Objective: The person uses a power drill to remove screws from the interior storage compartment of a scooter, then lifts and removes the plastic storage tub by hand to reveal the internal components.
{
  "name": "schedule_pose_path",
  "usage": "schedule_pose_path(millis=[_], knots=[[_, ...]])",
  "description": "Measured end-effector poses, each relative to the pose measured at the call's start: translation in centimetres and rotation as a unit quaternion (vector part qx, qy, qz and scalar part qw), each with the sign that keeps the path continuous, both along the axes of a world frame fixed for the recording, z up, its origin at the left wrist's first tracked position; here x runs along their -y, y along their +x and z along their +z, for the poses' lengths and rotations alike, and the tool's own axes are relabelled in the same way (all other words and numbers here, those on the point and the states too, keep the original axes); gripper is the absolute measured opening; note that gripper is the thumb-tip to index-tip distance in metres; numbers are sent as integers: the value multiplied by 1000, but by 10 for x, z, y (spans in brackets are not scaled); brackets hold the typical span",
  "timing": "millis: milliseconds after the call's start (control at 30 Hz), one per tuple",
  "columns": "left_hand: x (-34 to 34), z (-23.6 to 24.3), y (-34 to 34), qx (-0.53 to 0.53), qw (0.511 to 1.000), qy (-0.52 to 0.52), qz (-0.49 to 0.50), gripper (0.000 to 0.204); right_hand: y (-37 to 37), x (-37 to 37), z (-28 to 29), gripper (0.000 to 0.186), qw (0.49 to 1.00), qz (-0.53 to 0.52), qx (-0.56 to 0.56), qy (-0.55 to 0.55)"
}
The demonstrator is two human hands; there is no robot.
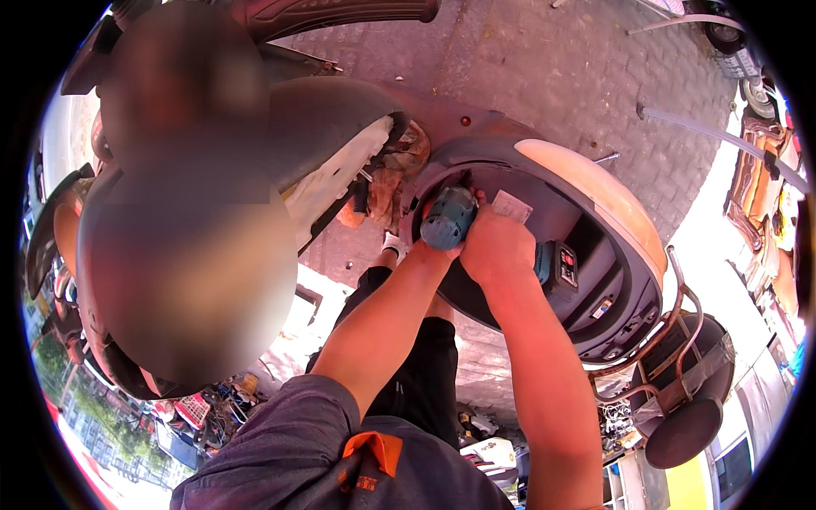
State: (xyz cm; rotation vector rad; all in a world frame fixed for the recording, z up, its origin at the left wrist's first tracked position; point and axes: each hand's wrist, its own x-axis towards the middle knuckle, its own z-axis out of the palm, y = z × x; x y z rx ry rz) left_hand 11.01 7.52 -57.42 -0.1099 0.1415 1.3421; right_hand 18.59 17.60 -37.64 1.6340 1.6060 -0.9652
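Note:
A teal cordless drill (450, 218) is held down in the open dark compartment (586, 221) of a scooter body, its rounded back end toward me. My right hand (497, 245) is closed around its handle, and the battery (561, 265) sticks out to the right of that hand. My left hand (444, 255) reaches in under the drill's body. Its fingers are mostly hidden by the drill, so I cannot see what they grip. The drill's tip is out of sight. A small pale label (512, 206) lies just beyond my right hand.
An orange-cream side panel (595, 183) borders the compartment. A metal rack with a dark padded seat (687, 399) stands at right. Another scooter part (336, 127) is at left, partly blurred, with a brown cloth (387, 191) beside it. A metal tool (607, 158) lies on the paving.

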Motion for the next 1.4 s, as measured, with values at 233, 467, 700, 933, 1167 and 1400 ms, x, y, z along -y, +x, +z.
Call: schedule_pose_path(millis=[233,467,700,933,1167,1400], knots=[[13,111,-45,113,905,-354,-207,25,4,69,76,39,999,-31,-38,-10],[59,215,-47,-99,843,-429,-308,25,33,208,128,42,960,-203,-173,84],[111,245,-33,-297,819,-196,-450,28,85,354,162,45,898,-308,-277,144],[203,270,28,-481,556,-14,-677,22,160,501,159,49,809,-463,-276,235],[330,256,138,-543,460,0,-702,28,264,637,140,42,694,-600,-268,293],[397,156,310,-596,410,89,-685,16,320,706,10,21,397,-779,-257,411]])
